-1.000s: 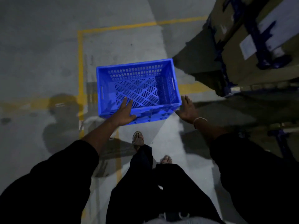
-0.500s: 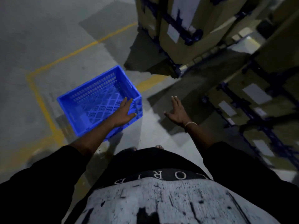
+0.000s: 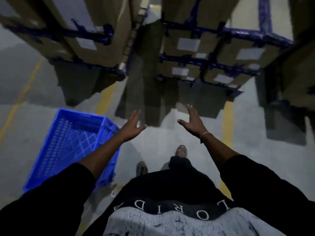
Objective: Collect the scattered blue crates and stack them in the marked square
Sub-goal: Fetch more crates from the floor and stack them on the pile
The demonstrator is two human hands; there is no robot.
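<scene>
An empty blue slatted crate [image 3: 68, 145] stands on the grey floor at the lower left, partly hidden by my left forearm. A yellow floor line [image 3: 20, 97] runs past it on the left. My left hand [image 3: 132, 127] is raised beside the crate's right edge, fingers spread, holding nothing and clear of the crate. My right hand [image 3: 193, 123] is held out further right, fingers straight, also holding nothing.
Stacks of cardboard boxes [image 3: 95, 31] bound with blue strapping on pallets fill the top of the view, more boxes [image 3: 213, 48] to the right. Yellow lines [image 3: 227, 123] mark the floor ahead. My feet [image 3: 181, 150] stand on bare concrete between the hands.
Both hands have left the crate, which now stays on the floor at my left. My view has swung right toward the stacked boxes.
</scene>
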